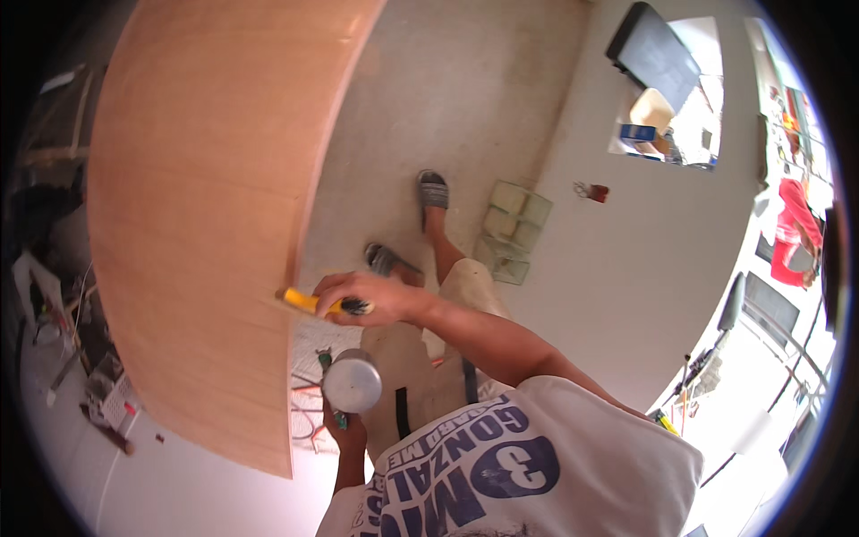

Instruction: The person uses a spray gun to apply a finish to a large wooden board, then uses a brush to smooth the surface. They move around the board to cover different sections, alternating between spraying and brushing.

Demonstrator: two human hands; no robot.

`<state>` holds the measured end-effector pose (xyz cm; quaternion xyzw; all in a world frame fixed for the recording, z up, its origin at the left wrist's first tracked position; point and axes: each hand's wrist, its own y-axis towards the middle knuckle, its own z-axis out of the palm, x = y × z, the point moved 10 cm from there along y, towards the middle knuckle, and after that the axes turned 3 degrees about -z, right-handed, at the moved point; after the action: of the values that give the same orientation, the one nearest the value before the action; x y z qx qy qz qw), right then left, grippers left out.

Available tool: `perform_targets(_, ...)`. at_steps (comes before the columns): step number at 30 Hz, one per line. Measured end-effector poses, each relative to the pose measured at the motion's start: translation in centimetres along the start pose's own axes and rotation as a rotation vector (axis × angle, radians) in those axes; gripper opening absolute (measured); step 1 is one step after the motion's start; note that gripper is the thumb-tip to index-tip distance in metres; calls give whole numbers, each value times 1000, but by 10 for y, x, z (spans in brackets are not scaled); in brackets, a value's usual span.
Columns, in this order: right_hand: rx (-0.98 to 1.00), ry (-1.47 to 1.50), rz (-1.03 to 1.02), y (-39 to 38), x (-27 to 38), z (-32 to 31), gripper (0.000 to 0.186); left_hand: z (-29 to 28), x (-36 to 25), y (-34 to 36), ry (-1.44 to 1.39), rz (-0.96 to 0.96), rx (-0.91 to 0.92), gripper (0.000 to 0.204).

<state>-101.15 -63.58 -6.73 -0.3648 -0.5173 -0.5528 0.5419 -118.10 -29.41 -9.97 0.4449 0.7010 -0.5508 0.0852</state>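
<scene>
My right hand (362,298) is closed around a slim yellow hand tool (304,301) with a black end; its exact kind I cannot make out. The far tip overlaps the right edge of a large, light-brown wooden panel (206,197); whether it touches is unclear. Lower down, my left hand (347,433) grips something from below, topped by a round silver metal cup (352,383). Green parts (324,359) show on both sides of this cup, which hides most of the fingers. The cup is beside the panel's edge, in front of my body.
Glass-like square panes or boxes (514,224) stand on the floor against the white wall (635,268). A wall opening at upper right holds a dark case (658,55) and a blue box (637,134). Clutter (103,385) lies left of the panel. A person in red (792,237) is at far right.
</scene>
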Motion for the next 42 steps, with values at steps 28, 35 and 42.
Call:
perform_targets(28, -1008, 1042, 767, -51, -143, -135, 28, 135, -184, 56, 271, 32, 83, 62)
perform_targets(35, -1146, 1193, 318, 65, -122, -313, 19, 156, -234, 70, 290, -5, 68, 65)
perform_targets(42, -1184, 960, 581, 8, -110, -306, 24, 178, -290, 105, 248, 165, -69, 54)
